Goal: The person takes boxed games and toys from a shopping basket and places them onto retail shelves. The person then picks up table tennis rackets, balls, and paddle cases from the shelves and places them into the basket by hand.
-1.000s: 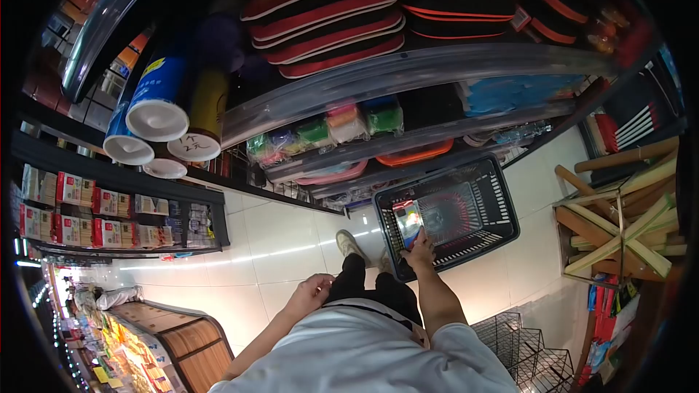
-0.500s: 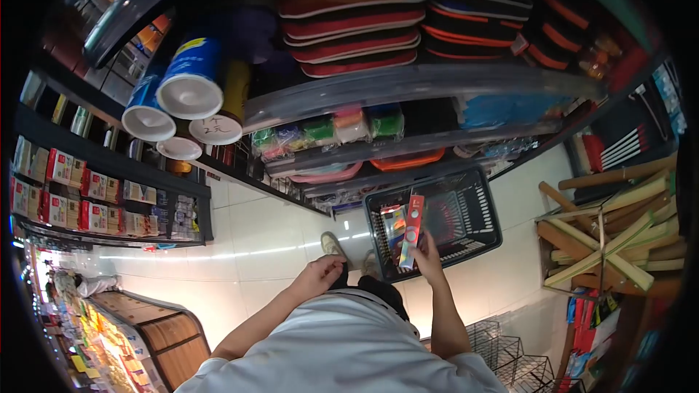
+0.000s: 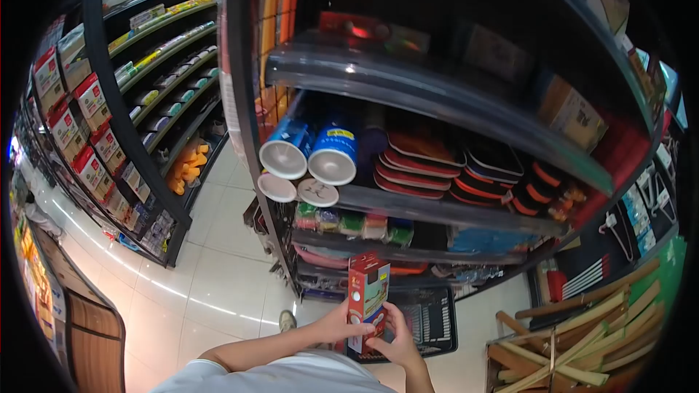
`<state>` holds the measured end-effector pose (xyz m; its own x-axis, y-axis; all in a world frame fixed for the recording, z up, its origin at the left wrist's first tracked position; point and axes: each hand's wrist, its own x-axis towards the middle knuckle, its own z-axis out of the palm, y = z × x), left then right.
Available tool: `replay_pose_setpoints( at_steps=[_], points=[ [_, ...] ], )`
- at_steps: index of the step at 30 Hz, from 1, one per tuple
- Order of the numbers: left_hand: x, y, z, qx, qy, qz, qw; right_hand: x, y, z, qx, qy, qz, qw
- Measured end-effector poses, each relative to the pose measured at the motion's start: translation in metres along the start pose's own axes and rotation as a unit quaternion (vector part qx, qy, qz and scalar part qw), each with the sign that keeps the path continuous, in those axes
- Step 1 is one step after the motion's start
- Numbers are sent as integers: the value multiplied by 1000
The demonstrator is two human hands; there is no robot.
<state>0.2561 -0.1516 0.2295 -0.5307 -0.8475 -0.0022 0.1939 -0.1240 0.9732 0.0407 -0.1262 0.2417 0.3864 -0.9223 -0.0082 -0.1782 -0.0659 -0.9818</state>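
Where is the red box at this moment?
In the head view, the red box is low near the centre, held between left hand and right hand, with the basket partly behind.

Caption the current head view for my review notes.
Left hand and right hand hold a red printed cardboard box before a black plastic basket.

I can't make out any words. Print on my box (image 3: 375, 292) and the blue tubs (image 3: 335, 144), and handwriting on a white lid (image 3: 318, 193), is blurred.
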Motion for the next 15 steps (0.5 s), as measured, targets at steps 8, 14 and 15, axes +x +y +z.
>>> replay_pose_setpoints(
  at_steps=[8,14,15],
  points=[
    [-14,30,7,38,9,99,994,27,-105,0,-223,15,-59,973],
    [-30,66,-1,152,-16,194,969,34,-210,-54,-265,44,-176,947],
    [-31,61,-5,143,-25,159,976,38,-234,-62,-280,75,-185,939]
  ],
)
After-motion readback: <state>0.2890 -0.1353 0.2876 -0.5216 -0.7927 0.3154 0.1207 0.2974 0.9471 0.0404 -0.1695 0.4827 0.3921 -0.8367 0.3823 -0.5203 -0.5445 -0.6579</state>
